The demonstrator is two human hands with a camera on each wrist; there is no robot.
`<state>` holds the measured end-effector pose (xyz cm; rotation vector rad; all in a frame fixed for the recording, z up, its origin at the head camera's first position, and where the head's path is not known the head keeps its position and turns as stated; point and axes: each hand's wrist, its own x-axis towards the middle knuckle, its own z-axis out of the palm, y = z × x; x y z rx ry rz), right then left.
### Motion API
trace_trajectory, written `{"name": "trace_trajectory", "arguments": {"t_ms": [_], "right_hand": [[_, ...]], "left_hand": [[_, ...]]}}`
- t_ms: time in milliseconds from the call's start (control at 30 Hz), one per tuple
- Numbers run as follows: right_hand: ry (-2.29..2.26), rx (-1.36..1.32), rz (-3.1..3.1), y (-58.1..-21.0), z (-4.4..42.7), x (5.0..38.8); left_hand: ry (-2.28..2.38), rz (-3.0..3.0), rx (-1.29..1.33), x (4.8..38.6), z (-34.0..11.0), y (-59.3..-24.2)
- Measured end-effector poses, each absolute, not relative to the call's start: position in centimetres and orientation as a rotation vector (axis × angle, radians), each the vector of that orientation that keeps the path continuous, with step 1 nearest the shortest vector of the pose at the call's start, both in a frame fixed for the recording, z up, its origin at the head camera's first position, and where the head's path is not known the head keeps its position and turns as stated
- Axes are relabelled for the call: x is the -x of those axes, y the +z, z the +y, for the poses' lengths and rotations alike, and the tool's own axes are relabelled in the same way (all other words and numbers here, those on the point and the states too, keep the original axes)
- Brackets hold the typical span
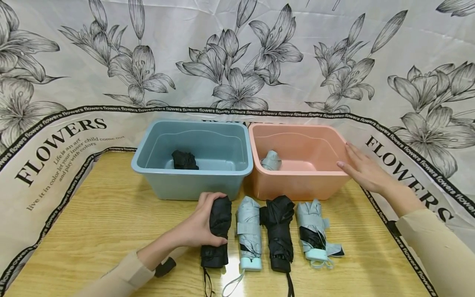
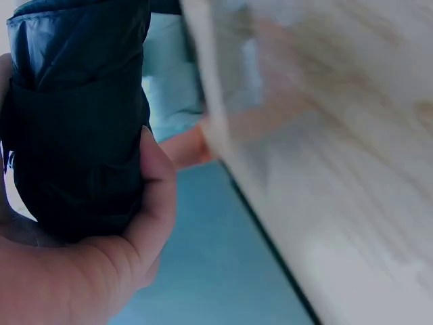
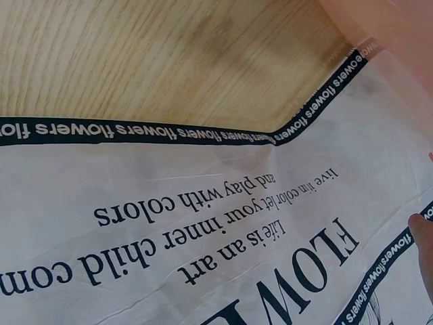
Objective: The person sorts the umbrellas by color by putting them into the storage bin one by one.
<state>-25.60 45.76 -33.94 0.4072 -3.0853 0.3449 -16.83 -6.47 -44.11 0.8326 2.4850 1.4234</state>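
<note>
Your left hand (image 1: pixel 200 227) is wrapped round a black folded umbrella (image 1: pixel 221 220), fingers over its far end and thumb along its near side, so it is plainly grasping. That umbrella lies on the wooden table (image 1: pixel 92 235), its wrist cord trailing toward you. Just right of this hand, the head view lines up a light blue umbrella (image 1: pixel 249 231), then a second black umbrella (image 1: pixel 280 235), then another light blue umbrella (image 1: pixel 311 220) with its strap lying loose. Ahead of the same hand stands a blue bin (image 1: pixel 193 183) with a black bundle (image 1: pixel 184 161) inside. Your right hand (image 1: pixel 365 171) grips no umbrella; its fingers are stretched out against the right end of the pink bin (image 1: pixel 300 187), which has a pale blue bundle (image 1: pixel 271 161) inside, left of that hand. The left wrist view adds what the head view hides: your thumb pressed close along the dark fabric, with blurred pale blue fabric beyond it. The right wrist view gives mainly the printed cloth (image 3: pixel 169 223) near that hand, its lettering upside down, and just a fingertip (image 3: pixel 423 244) at the edge; the contact with the bin shows only from the head.
</note>
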Motion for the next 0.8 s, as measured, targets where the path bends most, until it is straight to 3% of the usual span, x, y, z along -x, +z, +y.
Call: {"name": "trace_trajectory", "arguments": {"t_ms": [433,800], "right_hand": [[0.362,-0.413,-3.073,-33.9,45.6,25.5],[0.358,-0.4,-3.08,-33.9,45.7,25.5]], "left_hand": [[1.58,2.648,-0.929,15.9,-7.8,-39.1],[1.764,2.765,-0.956,17.7,-9.3,-33.1]]}}
